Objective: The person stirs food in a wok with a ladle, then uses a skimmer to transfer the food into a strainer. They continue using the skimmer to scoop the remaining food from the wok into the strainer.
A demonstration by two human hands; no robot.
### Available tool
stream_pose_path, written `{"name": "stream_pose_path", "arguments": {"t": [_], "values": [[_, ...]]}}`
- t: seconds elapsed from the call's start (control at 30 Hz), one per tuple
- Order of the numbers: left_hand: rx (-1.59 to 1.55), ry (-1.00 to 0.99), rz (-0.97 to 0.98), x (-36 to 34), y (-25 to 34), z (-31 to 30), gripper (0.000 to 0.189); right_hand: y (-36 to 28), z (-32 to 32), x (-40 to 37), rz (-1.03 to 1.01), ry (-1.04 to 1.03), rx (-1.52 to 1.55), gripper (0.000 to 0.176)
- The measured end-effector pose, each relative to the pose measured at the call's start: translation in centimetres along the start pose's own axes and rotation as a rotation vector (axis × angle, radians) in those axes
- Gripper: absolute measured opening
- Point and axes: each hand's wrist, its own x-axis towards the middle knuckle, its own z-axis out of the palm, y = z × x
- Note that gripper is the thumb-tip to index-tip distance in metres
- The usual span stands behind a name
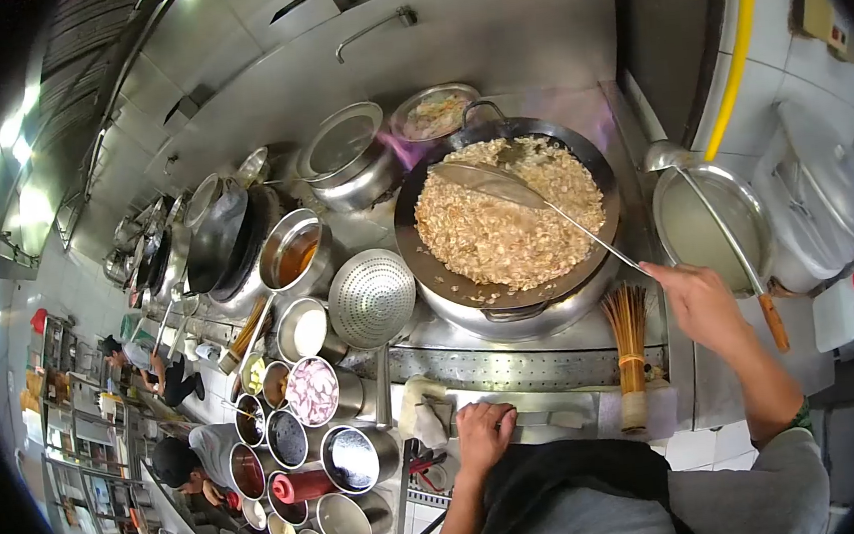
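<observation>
A big dark wok (pixel 407 230) sits on the burner, filled with chopped, light-brown food (pixel 506 246). My right hand (pixel 696 304) is wrapped round the handle of a long metal ladle or spatula (pixel 491 184), whose broad head rests in the food at the wok's upper middle. Down at the counter's front edge, left of centre, is my left hand (pixel 485 433), fingers curled, beside a folded cloth (pixel 423 413). Whether it grips anything there is hidden.
A perforated strainer (pixel 371 299) and several pots and sauce containers (pixel 313 390) crowd the left. Right of the wok stand a bamboo brush (pixel 631 356) and a basin (pixel 709 220) with a ladle (pixel 731 238) across it. Other people (pixel 197 461) work at far left.
</observation>
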Motion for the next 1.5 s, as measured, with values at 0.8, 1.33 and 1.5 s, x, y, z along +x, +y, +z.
{"name": "stream_pose_path", "arguments": {"t": [0.8,1.33,1.5], "values": [[0.023,-0.038,-0.002,0.2,0.0,-0.1,0.014,1.3,2.5,1.1,0.085,-0.042,0.088,0.032],[-0.114,0.111,0.029,-1.3,-1.5,1.3,0.019,8.8,4.2,2.5,0.003,-0.170,0.052,0.041],[-0.128,0.115,-0.011,-1.6,-1.2,1.0,0.018,7.2,2.9,2.2,-0.217,-0.197,-0.095,0.039]]}}
